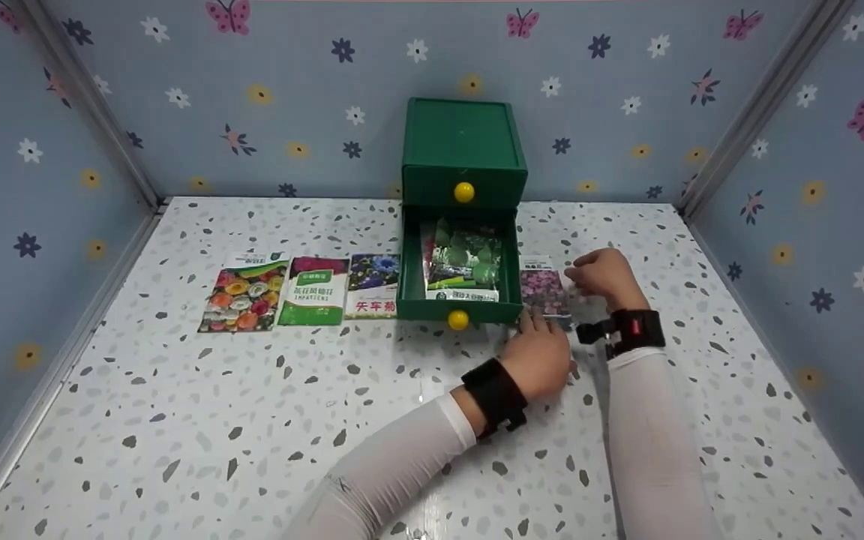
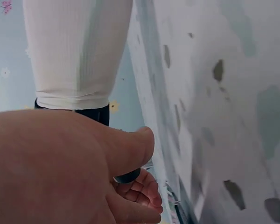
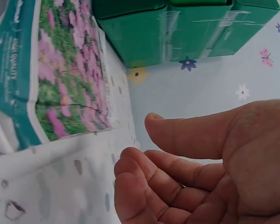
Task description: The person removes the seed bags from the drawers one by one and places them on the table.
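Observation:
A pink-flower seed packet (image 1: pixel 544 291) lies on the table, right beside the green drawer box (image 1: pixel 464 135). My left hand (image 1: pixel 541 360) is at the near edge of this packet, its fingers extended over the corner by the drawer. The left wrist view shows the thumb and part of this hand (image 2: pixel 51 163), but not the packet contact. To the right of the packet, my right hand (image 1: pixel 604 274) hovers with loosely bent fingers. Nothing is between that hand's thumb and fingers (image 3: pixel 140 186). The lower drawer (image 1: pixel 460 310) stands pulled out, with green-pictured packets (image 1: pixel 465 259) inside.
Left of the drawer box lie a mixed-flower packet (image 1: pixel 246 296), a green-and-white packet (image 1: pixel 314 292) and a blue-flower packet (image 1: pixel 373 286). Yellow knobs (image 1: pixel 464 193) stick out from the drawer fronts. Patterned walls (image 1: pixel 372 90) enclose the speckled table (image 1: pixel 252 412).

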`<state>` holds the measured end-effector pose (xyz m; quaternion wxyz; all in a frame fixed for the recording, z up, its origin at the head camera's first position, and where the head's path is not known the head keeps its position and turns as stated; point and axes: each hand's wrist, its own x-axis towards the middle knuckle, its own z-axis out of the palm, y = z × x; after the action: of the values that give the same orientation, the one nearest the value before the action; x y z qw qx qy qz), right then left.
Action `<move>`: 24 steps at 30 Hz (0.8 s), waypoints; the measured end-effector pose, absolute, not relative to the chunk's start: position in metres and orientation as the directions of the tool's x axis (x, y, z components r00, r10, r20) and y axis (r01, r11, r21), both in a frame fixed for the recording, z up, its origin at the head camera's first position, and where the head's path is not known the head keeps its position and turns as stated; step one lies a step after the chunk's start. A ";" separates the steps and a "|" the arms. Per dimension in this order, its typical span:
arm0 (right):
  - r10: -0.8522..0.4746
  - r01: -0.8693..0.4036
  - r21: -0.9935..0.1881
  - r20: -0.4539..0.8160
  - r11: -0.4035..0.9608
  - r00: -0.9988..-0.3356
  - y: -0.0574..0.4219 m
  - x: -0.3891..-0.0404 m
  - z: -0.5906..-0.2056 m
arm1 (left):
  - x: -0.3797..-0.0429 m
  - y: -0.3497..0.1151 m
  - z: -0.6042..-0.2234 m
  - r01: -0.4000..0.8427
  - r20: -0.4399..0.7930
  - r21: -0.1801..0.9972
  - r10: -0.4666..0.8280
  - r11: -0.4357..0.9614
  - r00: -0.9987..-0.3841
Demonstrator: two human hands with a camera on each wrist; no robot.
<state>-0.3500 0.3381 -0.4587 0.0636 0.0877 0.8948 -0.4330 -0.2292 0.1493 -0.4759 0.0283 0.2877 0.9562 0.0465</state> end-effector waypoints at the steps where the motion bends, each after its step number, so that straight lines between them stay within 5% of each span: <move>1: 0.100 0.209 -0.768 -0.187 0.605 -0.977 0.339 -0.349 -0.457 | -0.229 0.149 -0.474 0.564 -0.020 0.109 0.569 0.819 -0.822; 24: 0.101 0.120 -0.810 -0.075 0.574 -0.992 0.312 -0.333 -0.408 | -0.241 0.104 -0.404 0.668 0.074 0.506 0.744 0.546 -0.664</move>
<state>-0.3330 0.3122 -0.4085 0.0099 0.0623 0.8872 -0.4571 -0.2407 0.1035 -0.4041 0.0748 0.4028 0.8760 0.2545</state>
